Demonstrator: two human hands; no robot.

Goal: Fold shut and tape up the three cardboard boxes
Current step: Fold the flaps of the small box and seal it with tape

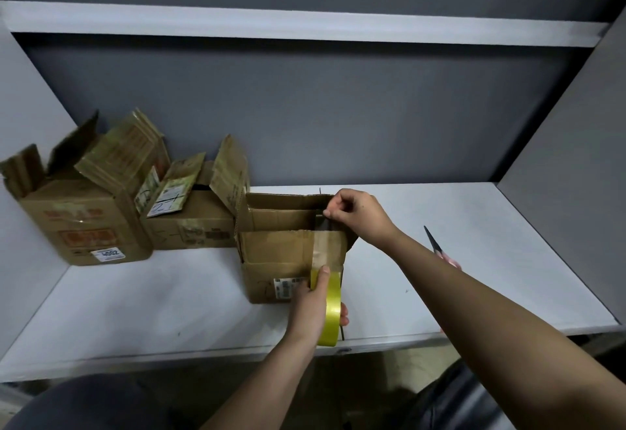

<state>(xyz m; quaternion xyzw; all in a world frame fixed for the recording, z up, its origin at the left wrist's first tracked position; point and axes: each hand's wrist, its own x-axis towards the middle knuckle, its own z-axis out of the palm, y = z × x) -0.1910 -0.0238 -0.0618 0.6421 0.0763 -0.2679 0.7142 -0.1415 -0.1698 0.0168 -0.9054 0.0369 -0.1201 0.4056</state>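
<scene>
Three cardboard boxes stand on a white shelf [474, 260]. The nearest box [274, 253] sits in the middle, its near flap folded down and its far flap still partly up. My left hand [313, 307] grips a yellow tape roll [332, 307] against the box's front wall. A strip of clear tape [323, 246] runs from the roll up over the near flap. My right hand [355, 214] pinches the tape's free end at the box's far right corner. A second box [193, 223] and a larger third box [84, 223] stand at the left, flaps open.
Scissors [440, 248] with pink handles lie on the shelf to the right, partly hidden behind my right forearm. Grey walls close the shelf at the back and right. An upper shelf edge [305, 24] runs overhead. The shelf's front edge is near my body.
</scene>
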